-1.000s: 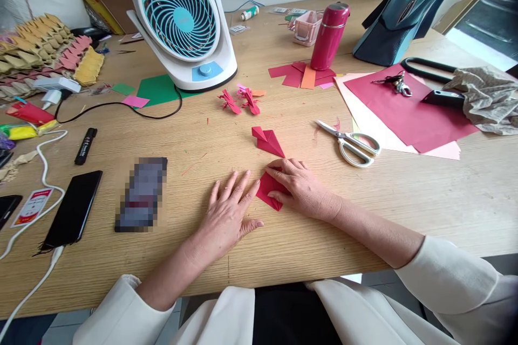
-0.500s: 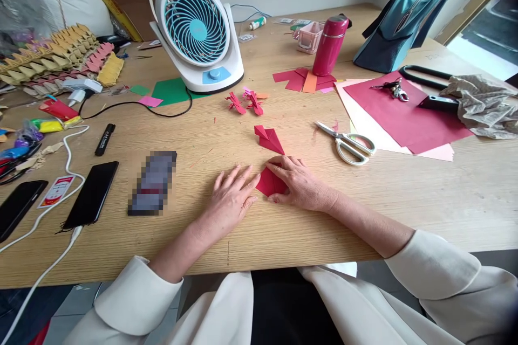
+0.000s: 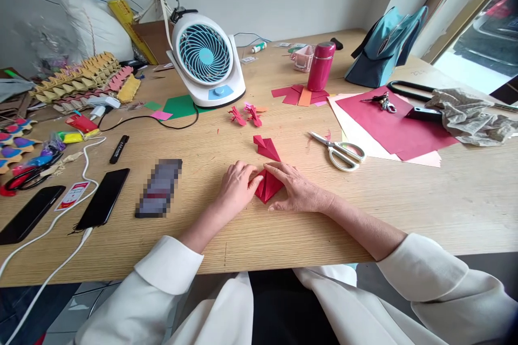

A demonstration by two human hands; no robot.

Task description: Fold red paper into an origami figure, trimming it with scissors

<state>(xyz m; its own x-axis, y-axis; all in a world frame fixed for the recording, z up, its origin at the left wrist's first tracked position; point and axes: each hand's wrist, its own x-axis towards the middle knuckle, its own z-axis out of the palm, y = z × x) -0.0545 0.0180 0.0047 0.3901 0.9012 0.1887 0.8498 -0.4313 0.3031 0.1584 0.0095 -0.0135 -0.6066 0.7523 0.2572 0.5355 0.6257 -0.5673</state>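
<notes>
A folded red paper (image 3: 266, 187) with a raised crease down its middle lies on the table between my hands. At its left edge my left hand (image 3: 240, 186) is closed, thumb and bent fingers on the paper. My right hand (image 3: 297, 188) is open, its fingers stretched along the upper right edge and its thumb apart. Just beyond them lies another folded red paper piece (image 3: 267, 149). Scissors with white handles (image 3: 338, 151) lie to the right, blades partly open. Farther back are two small red folded paper figures (image 3: 245, 115).
A white fan (image 3: 207, 59) stands at the back, near a pink bottle (image 3: 321, 67) and a teal bag (image 3: 384, 51). Red sheets (image 3: 388, 126) with keys lie right. Phones (image 3: 103, 198), a black marker (image 3: 119, 149) and a white cable (image 3: 87, 164) are on the left.
My left hand has gone from lying flat beside the paper to bent fingers at its left edge. More of the paper's folds show. The camera view has shifted somewhat.
</notes>
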